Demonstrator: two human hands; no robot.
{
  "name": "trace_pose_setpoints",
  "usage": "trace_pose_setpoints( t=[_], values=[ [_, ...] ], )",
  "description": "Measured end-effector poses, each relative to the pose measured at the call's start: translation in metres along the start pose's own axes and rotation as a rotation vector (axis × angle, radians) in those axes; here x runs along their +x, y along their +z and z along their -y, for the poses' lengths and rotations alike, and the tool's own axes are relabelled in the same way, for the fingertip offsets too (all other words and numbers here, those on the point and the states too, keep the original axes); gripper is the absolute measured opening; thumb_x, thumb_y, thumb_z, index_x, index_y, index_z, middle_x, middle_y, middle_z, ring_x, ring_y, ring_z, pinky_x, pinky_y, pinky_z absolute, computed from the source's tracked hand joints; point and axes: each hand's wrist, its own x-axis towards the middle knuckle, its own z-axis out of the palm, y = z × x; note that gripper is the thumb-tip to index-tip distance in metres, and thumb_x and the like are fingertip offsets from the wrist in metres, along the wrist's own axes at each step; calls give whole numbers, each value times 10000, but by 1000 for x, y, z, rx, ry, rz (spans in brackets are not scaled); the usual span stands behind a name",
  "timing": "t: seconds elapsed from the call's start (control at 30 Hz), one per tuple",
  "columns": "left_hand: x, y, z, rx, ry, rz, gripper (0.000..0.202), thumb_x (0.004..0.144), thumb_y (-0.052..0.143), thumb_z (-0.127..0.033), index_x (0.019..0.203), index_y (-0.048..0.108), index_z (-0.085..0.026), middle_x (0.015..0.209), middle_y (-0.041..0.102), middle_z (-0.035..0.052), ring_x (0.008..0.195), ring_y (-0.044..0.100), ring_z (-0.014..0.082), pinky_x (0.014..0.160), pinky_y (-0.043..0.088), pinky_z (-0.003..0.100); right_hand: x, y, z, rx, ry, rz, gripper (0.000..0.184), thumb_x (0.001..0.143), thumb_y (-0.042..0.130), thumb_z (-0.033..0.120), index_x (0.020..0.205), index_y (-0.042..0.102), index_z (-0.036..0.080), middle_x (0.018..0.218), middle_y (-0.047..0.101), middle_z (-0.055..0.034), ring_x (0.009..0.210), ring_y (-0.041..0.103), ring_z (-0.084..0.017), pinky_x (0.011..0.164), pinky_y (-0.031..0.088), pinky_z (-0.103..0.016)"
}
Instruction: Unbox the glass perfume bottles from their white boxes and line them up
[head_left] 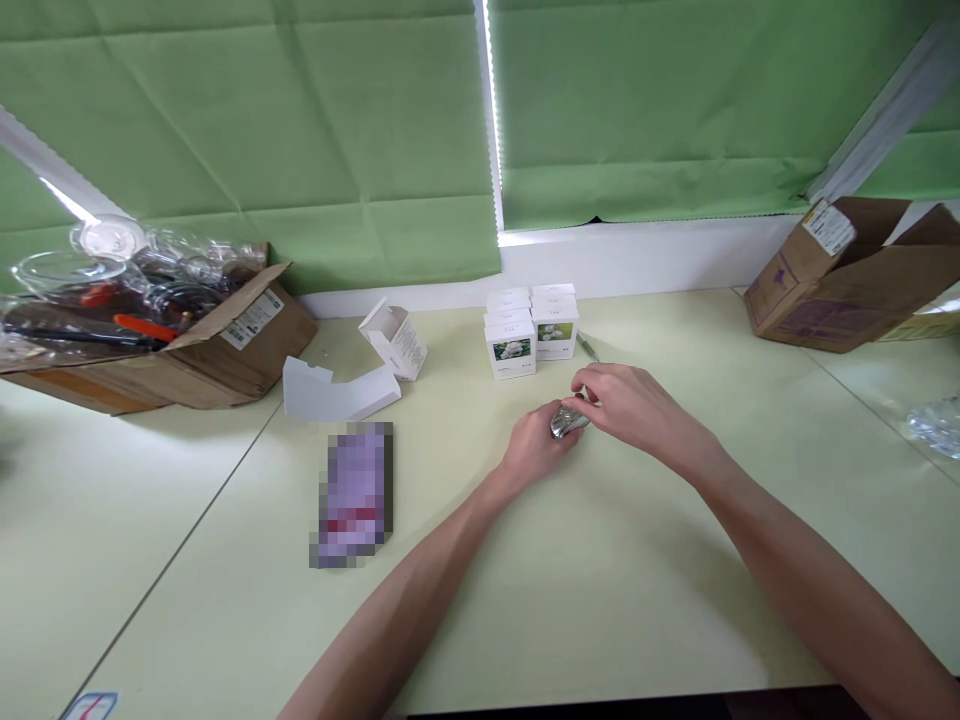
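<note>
Over the middle of the table, my left hand is closed around a small shiny silver object. Its exact kind does not show, since fingers cover much of it. From the right, my right hand reaches over, thumb and fingers pinched at the object's upper end. Just behind the hands stand several small white boxes with pictures of white flowers, grouped in two rows. A thin green pen-like item lies beside them, near my right hand.
An open white box and a folded white card piece lie left of the boxes. Nearer is a blurred purple item. Cardboard boxes stand at left, full of plastic-wrapped things, and right. Green blinds hang behind.
</note>
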Motion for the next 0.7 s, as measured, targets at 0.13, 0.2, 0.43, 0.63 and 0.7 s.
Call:
trace_pose_setpoints(
  t=[0.13, 0.2, 0.43, 0.63, 0.7],
  values=[
    [0, 0, -1, 18, -6, 1, 128, 849, 585, -310, 900, 635, -204, 783, 661, -10, 672, 547, 140, 575, 358, 237, 0, -1, -2, 65, -57, 34, 254, 966, 467, 201, 786, 647, 191, 840, 657, -45, 742, 597, -182, 639, 414, -314],
    [0, 0, -1, 15, -8, 1, 129, 848, 586, -305, 911, 642, -207, 788, 665, -11, 686, 559, 142, 581, 364, 235, -2, -2, -5, 104, -98, 58, 263, 958, 442, 164, 824, 667, 196, 901, 664, -47, 777, 607, -179, 657, 430, -311],
    [0, 0, -2, 31, -6, 1, 143, 860, 578, -277, 962, 654, -212, 787, 672, 0, 713, 589, 158, 593, 391, 241, -3, 0, -2, 14, -53, 13, 180, 957, 536, 290, 1010, 687, 207, 1026, 671, -62, 794, 615, -194, 658, 431, -322],
    [0, 1, -1, 37, -7, 0, 131, 857, 591, -309, 931, 645, -215, 780, 667, -4, 699, 581, 156, 582, 384, 244, 0, 3, -2, -4, -62, 20, 258, 978, 495, 237, 777, 649, 190, 847, 649, -34, 720, 586, -173, 621, 406, -315],
    [0, 0, -1, 39, -14, 6, 146, 857, 592, -303, 958, 649, -215, 783, 667, -3, 716, 590, 158, 589, 390, 241, 0, 2, -4, 4, -90, 26, 251, 975, 482, 206, 799, 660, 190, 879, 650, -36, 726, 588, -168, 621, 407, -313]
  ],
)
